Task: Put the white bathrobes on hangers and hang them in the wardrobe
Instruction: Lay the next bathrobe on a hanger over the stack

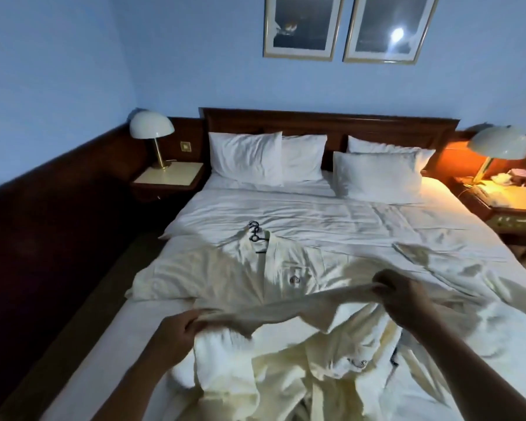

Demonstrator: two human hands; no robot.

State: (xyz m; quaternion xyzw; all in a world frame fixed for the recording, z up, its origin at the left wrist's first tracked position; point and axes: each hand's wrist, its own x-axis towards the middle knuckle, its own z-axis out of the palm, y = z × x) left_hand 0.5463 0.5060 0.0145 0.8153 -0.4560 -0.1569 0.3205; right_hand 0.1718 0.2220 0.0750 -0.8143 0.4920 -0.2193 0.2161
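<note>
Left edge: a dark brown wooden wall panel (43, 223) runs along the left side. Between it and the bed lies a narrow strip of dim floor (82, 299).
Bed: a wide bed with a wrinkled white duvet (346, 217) fills the middle. The part of the duvet just in front of the pillows is plain cloth.
Right edge: the side of the bed ends just beside a wooden nightstand covered with papers (513, 205), under a lit dome lamp (498, 142).
Left corner: a small nightstand with a pale top (167, 174) carries an unlit white dome lamp on a brass stem (151, 129).
Head end: 4 white pillows (246, 156) lean on a dark wooden headboard (328, 123). 2 gold-framed pictures (301, 25) hang on the blue wall above.
Far bathrobe: a white bathrobe with a chest badge (225, 278) lies flat on the left-middle of the duvet, collar toward the pillows. Black hangers (257, 235) lie at its collar.
Near bathrobe: a second white bathrobe (301, 360) lies in a heap at the foot of the bed, partly over the far one. A small dark part shows at its right; I cannot tell what it is.
Left hand: the left hand (176, 329) comes from below with curled fingers and grips the left end of a stretched fold of the near bathrobe.
Right hand: the right hand (404, 302), a little higher, grips the right end of the same fold. The fold is taut between the 2 hands and blurred.
</note>
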